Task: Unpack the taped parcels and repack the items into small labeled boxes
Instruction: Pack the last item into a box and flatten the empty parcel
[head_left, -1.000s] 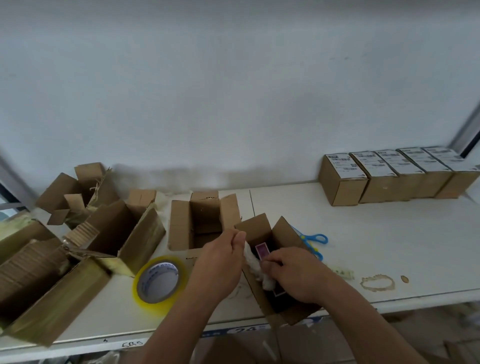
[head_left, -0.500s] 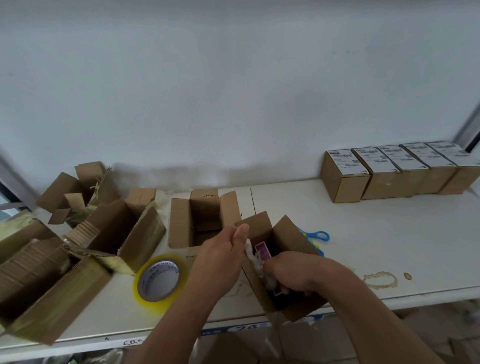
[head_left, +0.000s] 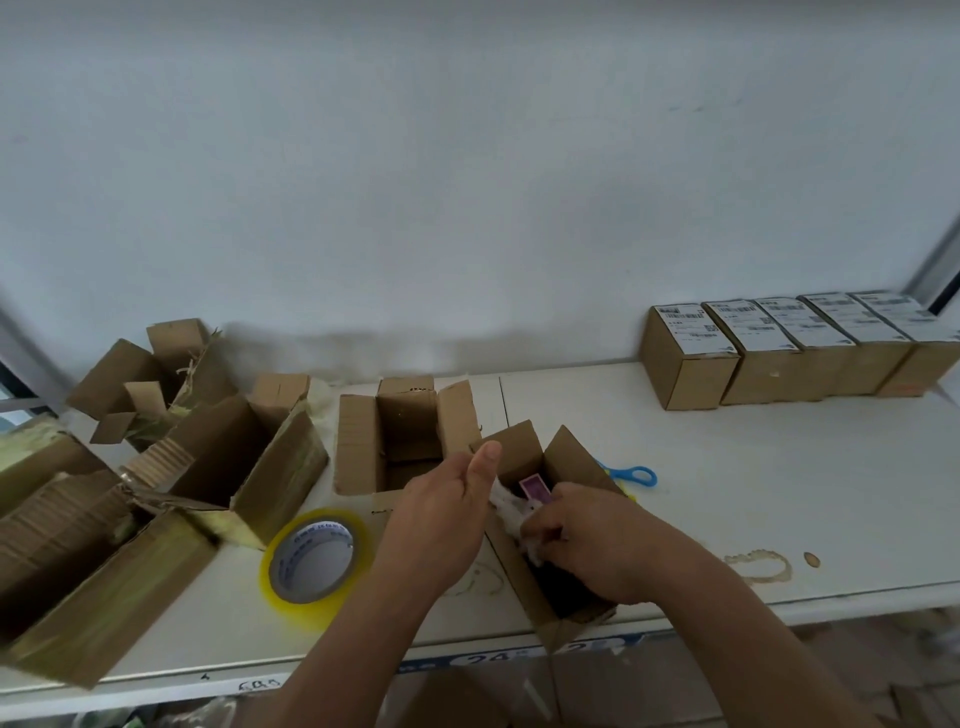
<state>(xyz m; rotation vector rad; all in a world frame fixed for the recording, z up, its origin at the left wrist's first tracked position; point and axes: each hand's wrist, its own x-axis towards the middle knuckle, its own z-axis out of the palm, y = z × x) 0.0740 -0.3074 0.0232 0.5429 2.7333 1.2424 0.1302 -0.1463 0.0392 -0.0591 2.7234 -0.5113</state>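
R hand (head_left: 592, 545) is down inside the small open box (head_left: 566, 467), fingers curled round white packing paper (head_left: 511, 512) at the box's left inner wall. Just above the R knuckles a purple-and-white carton (head_left: 536, 488) stands upright in the box; can't tell if the fingers touch it. The box interior below the hand is dark and its contents can't be made out. L hand (head_left: 447, 514) sits against the box's left outer side, thumb up at the flap edge, fingers loosely curled; what they grip, if anything, is hidden, tho it seems to steady the box wall. The box overhangs the near edge of the white table (head_left: 727, 493).

Just right of the box, partly behind its flap: blue-handled scissors (head_left: 631, 475). Just behind the L hand: an open cardboard box (head_left: 405, 436), flaps up. Left of the L wrist, near it: a roll of clear yellowish tape (head_left: 317, 564), lying flat. Further left: an opened parcel (head_left: 244, 462) on its side w/ yellowish tape on its skin, then a larger opened parcel (head_left: 67, 571) at the table's far-left end, and a torn box (head_left: 150, 379) behind them by the wall. Well right of the R hand, at the back: a row of five closed small labeled boxes (head_left: 779, 353), touching side by side. Brown ring stains (head_left: 761, 564) on the table, right of the R forearm.
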